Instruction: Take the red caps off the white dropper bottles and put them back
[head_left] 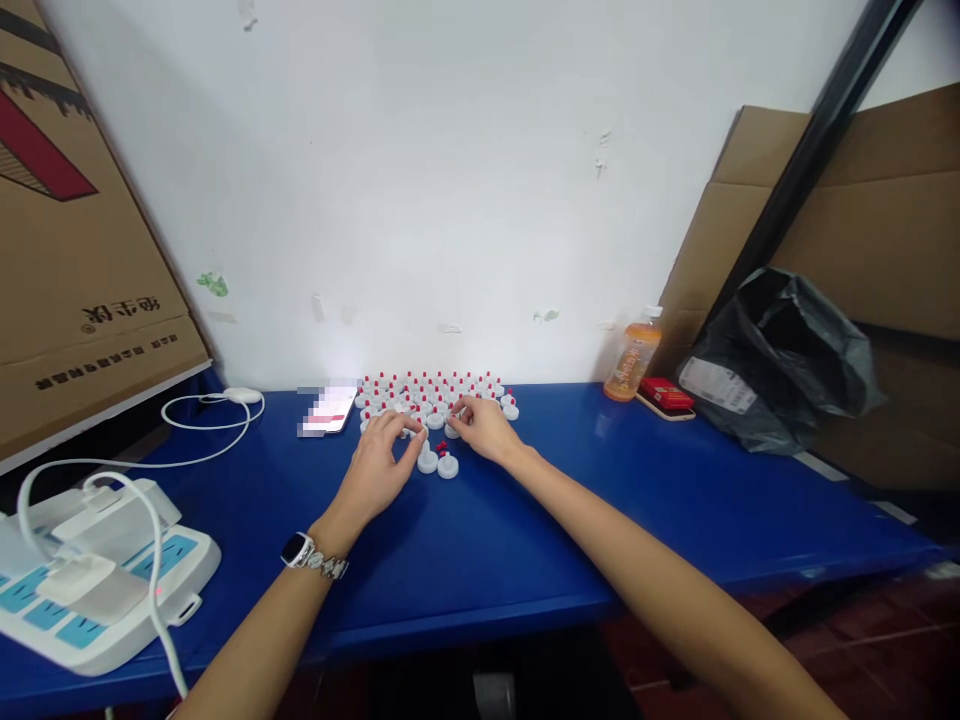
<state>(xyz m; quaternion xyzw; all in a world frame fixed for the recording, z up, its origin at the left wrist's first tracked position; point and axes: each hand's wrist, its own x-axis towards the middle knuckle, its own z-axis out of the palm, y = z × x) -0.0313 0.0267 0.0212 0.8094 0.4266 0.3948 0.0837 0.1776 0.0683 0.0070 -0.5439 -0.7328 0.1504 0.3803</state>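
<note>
Many white round nozzle caps with red tips [409,385] stand grouped on the blue table against the wall. In front of them are two white caps without red tips, a left one [427,463] and a right one [448,467]. Small loose red tips [442,447] lie just behind these two. My left hand [375,465] is closed in a pinch above the left cap, and what sits between its fingertips is too small to make out. My right hand [484,428] has thumb and fingers closed on a white cap [451,432] at the group's front edge, partly hidden by the fingers.
A phone [334,408] lies left of the caps. Further left are a white power strip [112,600] and a looped white cable [247,425]. At right stand an orange drink bottle [634,355], a red pack [666,393] and a dark plastic bag [780,350]. Cardboard [97,250] leans at left.
</note>
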